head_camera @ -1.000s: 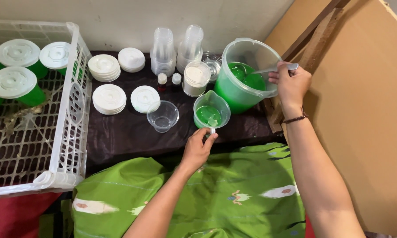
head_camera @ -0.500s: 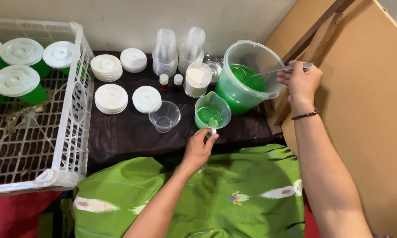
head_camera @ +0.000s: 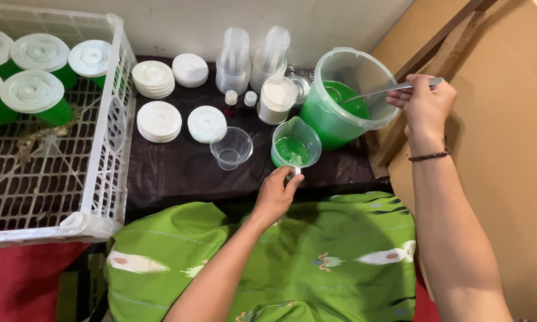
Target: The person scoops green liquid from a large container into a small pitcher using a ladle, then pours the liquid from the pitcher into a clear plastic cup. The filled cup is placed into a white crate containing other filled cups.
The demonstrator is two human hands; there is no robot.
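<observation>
1. The left hand (head_camera: 275, 192) is closed around the handle of a small clear pitcher (head_camera: 295, 143) half full of green liquid, which stands on the dark cloth (head_camera: 179, 170) just ahead of that hand.
2. The right hand (head_camera: 422, 102) pinches the end of a long metal spoon (head_camera: 387, 90); its shaft runs leftward and slightly down from the fingers, and the bowl end dips into the green liquid in the big clear bucket (head_camera: 346, 98).
3. The bucket sits behind and to the right of the pitcher, touching or nearly so; the right hand is nearer the bucket, the left nearer the pitcher.
4. One empty clear cup (head_camera: 231, 147) stands just left of the pitcher.
5. Behind: two stacks of clear cups (head_camera: 253, 56), one lidded white tub (head_camera: 277, 100), two small bottles (head_camera: 237, 99).
6. Four piles of white lids (head_camera: 159, 119) lie to the left.
7. The white crate (head_camera: 104, 155) holds five lidded green cups (head_camera: 36, 95) in view.
</observation>
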